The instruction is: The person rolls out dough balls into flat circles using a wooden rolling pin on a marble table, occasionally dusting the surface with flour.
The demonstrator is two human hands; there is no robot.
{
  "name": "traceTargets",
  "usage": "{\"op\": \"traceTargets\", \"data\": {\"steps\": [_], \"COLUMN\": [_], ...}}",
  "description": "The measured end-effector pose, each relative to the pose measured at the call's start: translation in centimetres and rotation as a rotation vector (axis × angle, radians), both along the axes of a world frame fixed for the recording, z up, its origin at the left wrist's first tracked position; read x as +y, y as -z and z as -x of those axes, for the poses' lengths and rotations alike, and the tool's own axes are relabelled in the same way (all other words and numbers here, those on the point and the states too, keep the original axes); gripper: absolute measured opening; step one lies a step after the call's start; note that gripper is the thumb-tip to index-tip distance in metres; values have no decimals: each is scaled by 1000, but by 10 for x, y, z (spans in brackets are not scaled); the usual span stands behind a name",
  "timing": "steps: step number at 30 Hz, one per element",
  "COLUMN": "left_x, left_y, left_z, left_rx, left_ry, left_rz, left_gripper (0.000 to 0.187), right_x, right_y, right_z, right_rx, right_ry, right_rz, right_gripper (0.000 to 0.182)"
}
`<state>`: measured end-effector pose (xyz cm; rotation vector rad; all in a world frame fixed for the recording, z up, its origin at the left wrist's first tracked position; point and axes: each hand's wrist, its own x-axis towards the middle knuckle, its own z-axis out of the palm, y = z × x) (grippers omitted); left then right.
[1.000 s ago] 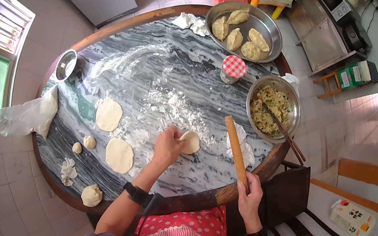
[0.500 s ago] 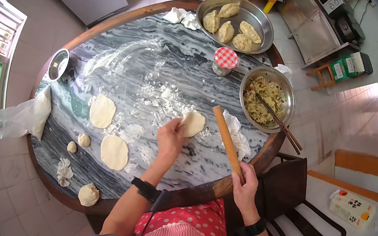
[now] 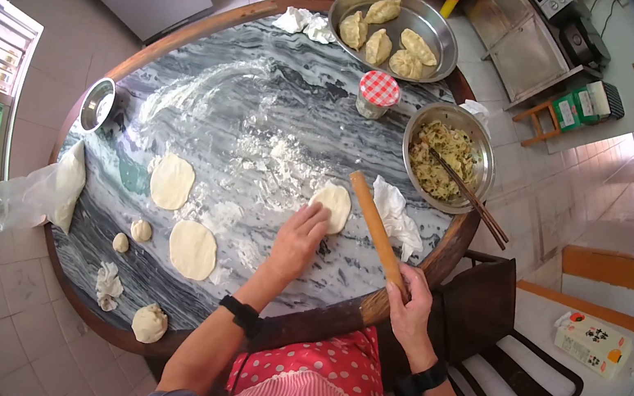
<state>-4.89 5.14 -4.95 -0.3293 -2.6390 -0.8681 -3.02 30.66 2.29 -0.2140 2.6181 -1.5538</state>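
Note:
My left hand point(image 3: 300, 238) lies by the near edge of a round dough wrapper point(image 3: 334, 206), its fingers stretched over the edge. A wooden rolling pin point(image 3: 373, 223) is in my right hand point(image 3: 411, 304), gripped at its near end and slanting over the marble table. Two more flat dough wrappers, one farther point(image 3: 172, 182) and one nearer point(image 3: 192, 250), are to the left. Beyond them sit two small dough balls point(image 3: 141, 231) and a larger dough lump point(image 3: 149, 323). White flour point(image 3: 279, 163) is scattered across the middle.
At the far side a metal pan point(image 3: 447, 46) holds several filled dumplings. A jar with a checked lid point(image 3: 379, 89) stands near a bowl of filling point(image 3: 444, 164) with chopsticks point(image 3: 474, 200). Crumpled paper point(image 3: 399, 221) lies beside the rolling pin. A small metal bowl point(image 3: 98, 105) is left.
My left hand has shifted slightly right, and its pinched fingers have spread out over the wrapper's near edge. The rolling pin's far end has moved a little left, still in my right hand.

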Motion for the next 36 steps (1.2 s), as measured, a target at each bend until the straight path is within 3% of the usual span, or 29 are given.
{"op": "traceTargets", "data": {"steps": [5, 9, 12, 14, 16, 17, 18, 21, 25, 27, 36], "left_x": [-36, -59, -72, -73, -53, -48, -39, -24, -25, -27, -35], "left_y": [-8, -26, -41, -35, -46, -45, -43, -26, -24, -26, -33], "left_z": [-48, -81, -103, -113, -109, -103, -96, -79, -66, -56, -25], "left_rx": [-146, -222, -302, -245, -162, -271, -275, -493, -529, -563, -626], "left_ry": [311, 295, 146, 103, -162, -158, -164, -220, -243, -272, -321], "left_rz": [48, 290, 304, 178, 53, 159, 156, 258, 212, 193, 192], "left_gripper": [27, 33, 38, 33, 42, 59, 59, 109, 114, 126, 147], "right_x": [-3, -15, -29, -34, -35, -35, -36, -40, -57, -64, -85], "right_y": [-1, -3, -1, 2, 20, 29, 33, 37, 37, 41, 44], "right_z": [4, 18, 29, 35, 41, 45, 47, 55, 67, 77, 110], "right_rx": [38, 229, 328, 381, 427, 480, 477, 406, 458, 460, 403], "right_ry": [-102, -341, -499, -624, -671, -712, -719, -779, -692, -637, -658], "right_rz": [-82, -210, -283, -342, -347, -351, -350, -343, -500, -617, -646], "right_gripper": [31, 38, 43, 41, 41, 40, 40, 42, 54, 60, 57]}}
